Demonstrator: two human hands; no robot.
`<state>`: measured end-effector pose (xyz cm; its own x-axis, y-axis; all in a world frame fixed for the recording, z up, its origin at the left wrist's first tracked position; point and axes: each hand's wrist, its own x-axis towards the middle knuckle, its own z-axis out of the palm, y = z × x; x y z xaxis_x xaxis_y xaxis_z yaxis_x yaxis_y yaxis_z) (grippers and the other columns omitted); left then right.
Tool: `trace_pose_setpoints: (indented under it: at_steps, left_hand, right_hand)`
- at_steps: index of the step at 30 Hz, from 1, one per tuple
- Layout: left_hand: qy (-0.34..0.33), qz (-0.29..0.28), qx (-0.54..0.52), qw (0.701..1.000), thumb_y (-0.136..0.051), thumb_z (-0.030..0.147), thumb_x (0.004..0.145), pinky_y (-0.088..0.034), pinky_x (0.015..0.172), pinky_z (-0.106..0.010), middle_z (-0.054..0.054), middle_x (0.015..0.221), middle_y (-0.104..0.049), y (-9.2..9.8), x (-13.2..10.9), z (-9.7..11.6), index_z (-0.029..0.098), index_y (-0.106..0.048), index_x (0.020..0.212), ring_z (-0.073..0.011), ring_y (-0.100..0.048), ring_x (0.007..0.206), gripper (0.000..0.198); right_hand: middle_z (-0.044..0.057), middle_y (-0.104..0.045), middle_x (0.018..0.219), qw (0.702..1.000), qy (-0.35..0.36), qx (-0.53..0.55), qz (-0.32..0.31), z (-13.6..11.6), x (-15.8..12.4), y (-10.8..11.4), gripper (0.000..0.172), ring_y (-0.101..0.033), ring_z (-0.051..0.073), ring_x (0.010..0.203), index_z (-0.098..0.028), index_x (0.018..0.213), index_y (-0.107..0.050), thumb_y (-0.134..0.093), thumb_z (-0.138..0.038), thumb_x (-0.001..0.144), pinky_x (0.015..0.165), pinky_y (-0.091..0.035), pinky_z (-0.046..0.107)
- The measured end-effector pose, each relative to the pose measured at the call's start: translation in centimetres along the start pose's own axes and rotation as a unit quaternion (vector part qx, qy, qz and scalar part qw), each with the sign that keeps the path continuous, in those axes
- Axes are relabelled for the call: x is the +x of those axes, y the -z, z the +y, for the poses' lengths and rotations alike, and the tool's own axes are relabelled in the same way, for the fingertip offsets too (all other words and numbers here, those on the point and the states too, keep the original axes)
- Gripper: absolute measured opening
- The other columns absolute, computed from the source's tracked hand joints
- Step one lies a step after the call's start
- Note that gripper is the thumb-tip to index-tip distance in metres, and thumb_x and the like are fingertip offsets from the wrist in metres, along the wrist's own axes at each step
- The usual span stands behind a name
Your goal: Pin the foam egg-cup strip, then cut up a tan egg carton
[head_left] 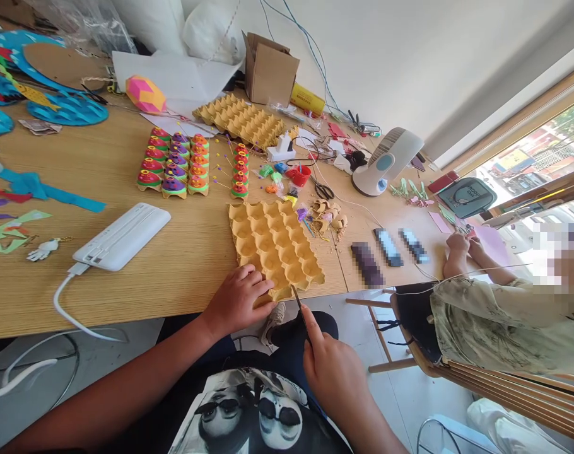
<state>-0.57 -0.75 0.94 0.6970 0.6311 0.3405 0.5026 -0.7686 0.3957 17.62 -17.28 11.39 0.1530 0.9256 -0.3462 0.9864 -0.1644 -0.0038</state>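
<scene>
A yellow-brown pulp egg tray (pixel 267 243) lies at the table's near edge, its cups facing up. My left hand (pixel 240 296) is closed on its near left corner, fingers on top and thumb at the front edge. In my right hand (pixel 332 356) is a slim dark knife (pixel 299 302), its tip touching the tray's near edge. Most of the knife's handle is hidden in my fist. Behind the tray stand painted egg-cup strips with small faces: red (pixel 151 161), purple (pixel 176 164) and orange (pixel 199 162), plus another red strip (pixel 240 170).
A white power bank (pixel 123 236) with a cable lies to the left. Torn tray scraps (pixel 332 217), scissors (pixel 323 190), a red cup (pixel 300 174) and a white fan (pixel 386 161) are to the right. Another egg tray (pixel 244 120) lies behind. A person (pixel 495 309) sits at the right.
</scene>
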Motion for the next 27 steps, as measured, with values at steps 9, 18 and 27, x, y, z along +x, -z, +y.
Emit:
trace_pose_setpoints:
  at_steps: [9,18,27]
  left_hand:
    - [-0.004,0.006,0.011,1.0,-0.066,0.045,0.093,-0.047,0.1,-0.047,-0.008,0.101,-0.067,0.1,-0.1,0.1,0.023,-0.071,0.113,-0.0315,-0.054,0.115,0.03]
    - [-0.005,0.001,0.016,1.0,-0.063,0.047,0.095,-0.048,0.099,-0.047,-0.008,0.101,-0.067,0.1,-0.1,0.0,0.023,-0.07,0.113,-0.0318,-0.053,0.116,0.031]
    - [-0.008,0.014,0.012,1.0,-0.064,0.046,0.094,-0.049,0.098,-0.048,-0.008,0.098,-0.068,0.1,-0.1,0.0,0.023,-0.071,0.111,-0.0317,-0.054,0.114,0.029]
  right_hand:
    - [0.003,-0.077,0.089,1.0,0.003,0.018,0.023,0.8,-0.4,-2.6,0.071,-0.073,0.019,0.07,-0.025,0.167,-0.026,-0.044,-0.015,0.099,0.054,-0.039,0.026]
    - [0.003,-0.077,0.09,0.998,0.01,0.034,0.047,1.0,-0.7,-3.4,0.071,-0.074,0.02,0.072,-0.024,0.167,-0.026,-0.045,-0.016,0.099,0.056,-0.043,0.026]
    - [0.009,-0.077,0.105,0.993,0.028,0.087,0.074,1.7,0.1,-6.6,0.066,-0.075,0.021,0.085,-0.019,0.165,-0.03,-0.042,-0.015,0.101,0.072,-0.055,0.028]
